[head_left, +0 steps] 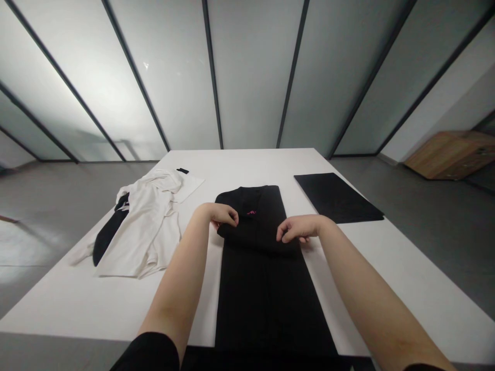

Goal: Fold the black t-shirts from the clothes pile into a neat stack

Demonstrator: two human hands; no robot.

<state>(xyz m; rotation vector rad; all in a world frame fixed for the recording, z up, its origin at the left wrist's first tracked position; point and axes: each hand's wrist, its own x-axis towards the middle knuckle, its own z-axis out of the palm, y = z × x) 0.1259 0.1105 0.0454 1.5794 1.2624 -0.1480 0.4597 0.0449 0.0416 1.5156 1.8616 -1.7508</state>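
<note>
A long black garment (266, 293) lies flat down the middle of the white table (247, 165), with its upper part folded over into a thick layer. A small pink mark (251, 212) shows on that layer. My left hand (222, 215) grips the garment's left edge with curled fingers. My right hand (296, 228) pinches the right edge near the fold. To the left lies a crumpled white garment (143, 232), with a black strip of cloth (110, 232) partly under it.
A black flat mat (336, 198) lies at the table's far right, and a white sheet (189, 185) with a small black object (182, 170) lies at the far left. Grey floor surrounds the table. Frosted glass panels stand behind it, and a wooden cabinet (452, 154) stands at right.
</note>
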